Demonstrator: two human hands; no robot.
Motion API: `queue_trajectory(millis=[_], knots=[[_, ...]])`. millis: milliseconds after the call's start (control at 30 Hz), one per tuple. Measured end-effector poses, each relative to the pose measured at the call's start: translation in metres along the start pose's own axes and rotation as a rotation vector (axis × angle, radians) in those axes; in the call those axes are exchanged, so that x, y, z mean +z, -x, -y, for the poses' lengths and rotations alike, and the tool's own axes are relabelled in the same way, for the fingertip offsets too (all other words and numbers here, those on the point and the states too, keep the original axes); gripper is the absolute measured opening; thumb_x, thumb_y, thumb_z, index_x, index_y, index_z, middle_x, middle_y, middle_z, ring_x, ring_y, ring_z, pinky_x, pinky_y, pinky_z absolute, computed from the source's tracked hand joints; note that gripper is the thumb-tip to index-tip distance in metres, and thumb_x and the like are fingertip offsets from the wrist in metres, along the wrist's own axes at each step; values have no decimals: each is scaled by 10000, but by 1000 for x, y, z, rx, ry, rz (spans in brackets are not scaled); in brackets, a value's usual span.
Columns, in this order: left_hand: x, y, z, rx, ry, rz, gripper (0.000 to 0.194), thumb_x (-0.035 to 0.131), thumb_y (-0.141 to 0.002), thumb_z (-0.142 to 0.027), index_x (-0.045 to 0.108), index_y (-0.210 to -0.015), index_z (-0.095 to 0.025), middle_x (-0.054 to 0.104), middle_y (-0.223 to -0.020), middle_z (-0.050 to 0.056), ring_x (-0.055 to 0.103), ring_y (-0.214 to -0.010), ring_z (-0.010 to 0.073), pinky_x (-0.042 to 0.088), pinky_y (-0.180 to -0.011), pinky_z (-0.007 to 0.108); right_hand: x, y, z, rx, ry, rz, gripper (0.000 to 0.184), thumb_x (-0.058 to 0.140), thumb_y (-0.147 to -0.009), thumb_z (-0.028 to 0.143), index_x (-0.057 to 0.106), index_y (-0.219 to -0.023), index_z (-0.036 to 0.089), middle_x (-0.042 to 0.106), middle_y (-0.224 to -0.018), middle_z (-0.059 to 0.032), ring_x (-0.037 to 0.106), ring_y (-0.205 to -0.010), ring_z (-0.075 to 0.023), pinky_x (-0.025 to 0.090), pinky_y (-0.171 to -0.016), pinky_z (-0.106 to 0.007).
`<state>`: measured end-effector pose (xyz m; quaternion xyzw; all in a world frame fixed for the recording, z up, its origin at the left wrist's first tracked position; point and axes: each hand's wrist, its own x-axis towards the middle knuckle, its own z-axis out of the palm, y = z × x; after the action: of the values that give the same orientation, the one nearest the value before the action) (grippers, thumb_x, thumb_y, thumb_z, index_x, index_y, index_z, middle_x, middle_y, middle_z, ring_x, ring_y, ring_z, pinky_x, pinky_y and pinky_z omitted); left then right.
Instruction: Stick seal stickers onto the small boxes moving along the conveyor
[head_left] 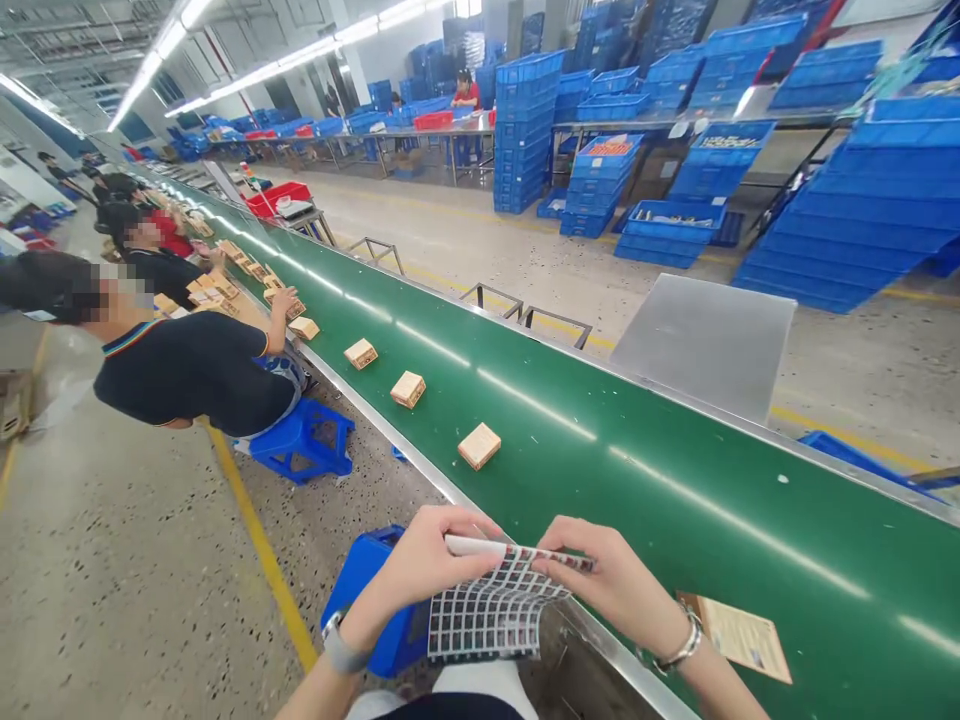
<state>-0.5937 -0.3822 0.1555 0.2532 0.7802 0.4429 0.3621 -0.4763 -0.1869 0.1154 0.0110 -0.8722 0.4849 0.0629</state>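
Observation:
My left hand (448, 548) pinches the left end of a sticker sheet (486, 620), where its white backing is folded or rolled over. At the other end of the same top edge, my right hand (600, 565) grips it between thumb and fingers. Small dark squares in a white grid cover the sheet, which hangs curved in front of my lap. Beside my right wrist, a flat printed cream card or box (739, 635) lies on the green conveyor belt (570, 420), partly hidden by my arm. A small cardboard box (480, 446) sits on the belt beyond my hands.
More small boxes (408, 389) lie farther up the belt. A co-worker in a dark shirt (195, 365) sits at left on a blue stool (311, 440). Another blue stool (360, 590) stands by my left arm. Blue crates (525, 130) are stacked across the aisle, past a metal table (705, 340).

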Motion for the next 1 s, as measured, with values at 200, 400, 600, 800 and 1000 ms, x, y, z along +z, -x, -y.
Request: queue_trajectory(millis=[200,400,600,800,1000], knots=[[14,-13,-25,-7,-165,66,191,614,-772,-217,799,-801,-176,773,-802,44,695,-758,189,484,-647,216,-19,7,-9,-7,18,68,300,540,-957,379,679,-737,231,692,-700,-2,642,-642,-165,499,-585,-279],[21,-11,-31,8,-391,82,156,638,-774,-180,786,-818,-204,731,-702,-14,614,-627,125,397,-597,190,-20,12,-11,46,83,192,235,544,-957,288,691,-784,227,681,-719,-10,609,-678,-168,474,-634,-283],[36,-29,-29,74,-429,265,148,649,-818,-187,787,-790,-230,730,-710,-38,591,-636,105,352,-588,180,-19,42,-8,186,49,95,202,568,-944,263,671,-773,226,679,-733,-5,599,-689,-165,458,-658,-292],[46,-63,-24,213,-378,530,153,628,-840,-188,762,-766,-185,699,-680,-28,553,-623,103,363,-574,182,-9,62,9,322,164,-165,55,645,-898,237,650,-848,217,691,-769,-1,604,-719,-167,449,-693,-313],[24,-101,-7,359,-342,763,145,637,-861,-229,743,-776,-179,719,-734,-13,588,-669,116,403,-626,192,25,42,21,302,372,-356,175,517,-957,151,594,-806,197,699,-780,-1,600,-709,-152,431,-695,-314]])
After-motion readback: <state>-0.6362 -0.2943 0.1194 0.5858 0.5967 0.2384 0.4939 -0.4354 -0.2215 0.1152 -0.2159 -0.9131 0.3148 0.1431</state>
